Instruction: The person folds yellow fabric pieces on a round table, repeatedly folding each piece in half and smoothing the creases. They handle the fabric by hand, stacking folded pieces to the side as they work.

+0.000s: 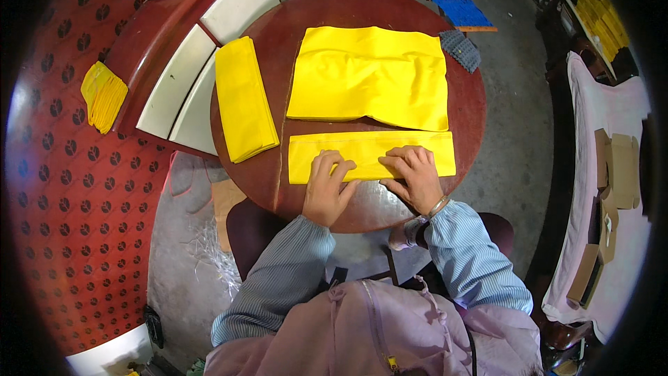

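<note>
A long folded strip of yellow cloth [367,145] lies crosswise near the front of the round dark-red table [472,115]. My left hand [328,184] has its bent fingers on the strip's left part, with the thumb along the near edge. On the right part, my right hand [417,175] grips in the same way, its thumb also by the near edge. Just beyond the strip is a flat pile of larger yellow cloth pieces [369,73], slightly wrinkled. To its left rests a stack of folded yellow cloths [245,101].
A grey textured pad [460,51] sits at the table's right rim. Cream panels of a red curved bench [174,83] adjoin the table's left side. More folded yellow cloths [104,97] lie on the red patterned covering. Opened cardboard boxes [609,202] stand on a pink-covered surface at right.
</note>
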A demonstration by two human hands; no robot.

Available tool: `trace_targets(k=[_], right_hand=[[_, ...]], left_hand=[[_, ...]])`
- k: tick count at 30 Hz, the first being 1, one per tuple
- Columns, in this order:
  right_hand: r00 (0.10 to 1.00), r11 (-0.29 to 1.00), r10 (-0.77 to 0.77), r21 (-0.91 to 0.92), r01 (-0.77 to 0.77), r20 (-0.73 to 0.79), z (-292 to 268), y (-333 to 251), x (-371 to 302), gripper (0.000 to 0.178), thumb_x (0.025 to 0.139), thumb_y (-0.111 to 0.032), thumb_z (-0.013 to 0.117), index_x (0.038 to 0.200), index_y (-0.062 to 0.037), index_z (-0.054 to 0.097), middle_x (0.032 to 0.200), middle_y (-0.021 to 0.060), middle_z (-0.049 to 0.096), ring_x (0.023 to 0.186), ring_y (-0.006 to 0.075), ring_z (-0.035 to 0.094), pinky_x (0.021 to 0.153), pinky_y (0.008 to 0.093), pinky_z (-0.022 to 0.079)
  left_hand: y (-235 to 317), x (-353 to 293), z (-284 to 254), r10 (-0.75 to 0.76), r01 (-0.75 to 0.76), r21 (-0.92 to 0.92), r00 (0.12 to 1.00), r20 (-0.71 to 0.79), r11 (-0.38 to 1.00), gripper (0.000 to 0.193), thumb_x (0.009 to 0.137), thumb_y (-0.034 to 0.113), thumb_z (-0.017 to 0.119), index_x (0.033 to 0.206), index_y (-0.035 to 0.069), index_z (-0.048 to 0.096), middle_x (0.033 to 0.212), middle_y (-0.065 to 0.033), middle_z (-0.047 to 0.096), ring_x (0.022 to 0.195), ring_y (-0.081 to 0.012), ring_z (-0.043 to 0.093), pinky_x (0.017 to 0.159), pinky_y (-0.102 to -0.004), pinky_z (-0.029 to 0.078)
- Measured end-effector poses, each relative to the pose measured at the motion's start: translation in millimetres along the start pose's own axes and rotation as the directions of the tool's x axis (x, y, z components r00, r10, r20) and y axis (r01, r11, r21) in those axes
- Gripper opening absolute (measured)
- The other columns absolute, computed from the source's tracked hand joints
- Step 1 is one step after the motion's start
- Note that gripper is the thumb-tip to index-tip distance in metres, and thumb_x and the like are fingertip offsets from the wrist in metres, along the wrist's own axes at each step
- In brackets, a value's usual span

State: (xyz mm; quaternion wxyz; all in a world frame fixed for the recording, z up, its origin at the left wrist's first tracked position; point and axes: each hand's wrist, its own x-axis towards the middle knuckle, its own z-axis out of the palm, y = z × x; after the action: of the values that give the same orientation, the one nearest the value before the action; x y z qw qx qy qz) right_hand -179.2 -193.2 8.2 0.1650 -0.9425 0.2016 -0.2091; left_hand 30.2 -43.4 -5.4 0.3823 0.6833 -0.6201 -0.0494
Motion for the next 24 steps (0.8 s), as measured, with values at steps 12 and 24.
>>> trace_targets(k=[12, 24], right_hand=[[0.999, 1.0, 0.009, 0.03, -0.008, -0.047, -13.0, 3.3, -16.9, 0.021, 0.088, -0.021, 0.084, 0.106, -0.0134, 0.078, 0.094, 0.0052, 0.066, 0.092, 0.0259, 0.061, 0.082, 0.0407, 0.046], [0.992, 0.999, -0.031, 0.029, 0.035, -0.125, -4.8, 5.6, -16.2, 0.026, 0.09, -0.026, 0.084, 0.106, -0.0107, 0.073, 0.11, 0.0077, 0.068, 0.103, 0.029, 0.061, 0.088, 0.0424, 0.044]], left_hand=[[3.4, -22.0, -9.8, 0.034, -0.013, 0.212, 0.995, -0.095, 0.977, 0.02, 0.087, 0.015, 0.085, 0.102, 0.006, 0.077, 0.098, -0.0091, 0.069, 0.104, -0.0314, 0.064, 0.101, -0.0477, 0.048], [1.6, -20.9, -7.1, 0.029, -0.004, 0.194, 0.991, -0.127, 0.981, 0.019, 0.085, 0.014, 0.088, 0.098, 0.009, 0.075, 0.109, -0.0093, 0.069, 0.099, -0.0299, 0.063, 0.087, -0.0419, 0.046]])
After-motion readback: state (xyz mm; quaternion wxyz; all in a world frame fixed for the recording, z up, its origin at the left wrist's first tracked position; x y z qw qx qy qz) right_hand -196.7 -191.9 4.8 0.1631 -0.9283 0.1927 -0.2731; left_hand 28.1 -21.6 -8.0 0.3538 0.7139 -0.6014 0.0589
